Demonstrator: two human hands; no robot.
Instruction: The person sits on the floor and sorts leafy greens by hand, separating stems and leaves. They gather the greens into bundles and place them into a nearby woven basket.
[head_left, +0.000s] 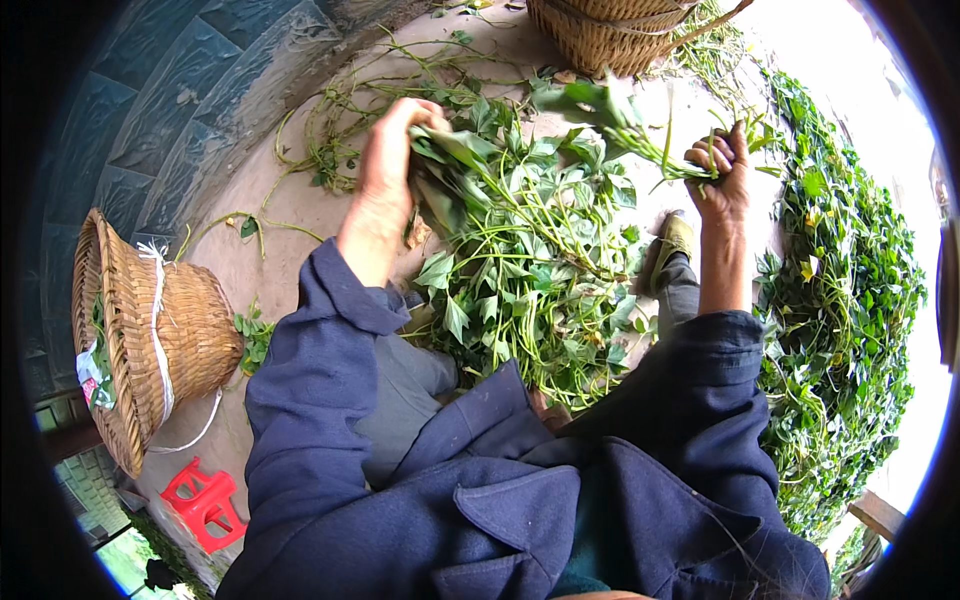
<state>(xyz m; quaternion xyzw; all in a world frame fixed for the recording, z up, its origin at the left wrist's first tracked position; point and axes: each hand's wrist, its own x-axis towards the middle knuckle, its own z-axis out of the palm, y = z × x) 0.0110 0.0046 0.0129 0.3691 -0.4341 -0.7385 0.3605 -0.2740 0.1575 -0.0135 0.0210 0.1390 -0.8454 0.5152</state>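
My left hand (390, 154) is closed around a bundle of leafy green vine (450, 176), above the left side of a loose heap. Out to the right, my right hand (718, 163) grips a bunch of cut leaf stalks (634, 139); its leaves point left and are blurred. Below and between both hands lies the heap of green vines (525, 292), with lobed leaves and long pale stems, on the floor between my legs. Part of the heap is hidden by my jacket. Whether the left bundle still joins the heap's stems, I cannot tell.
A wicker basket (611, 34) with a handle stands at the far side. At left is a flared woven basket (180, 322) tied with white cord, near a red plastic stool (204, 504). A large vine pile (840, 300) runs along the right. Blue-grey tiled wall (187, 97) bounds the upper left.
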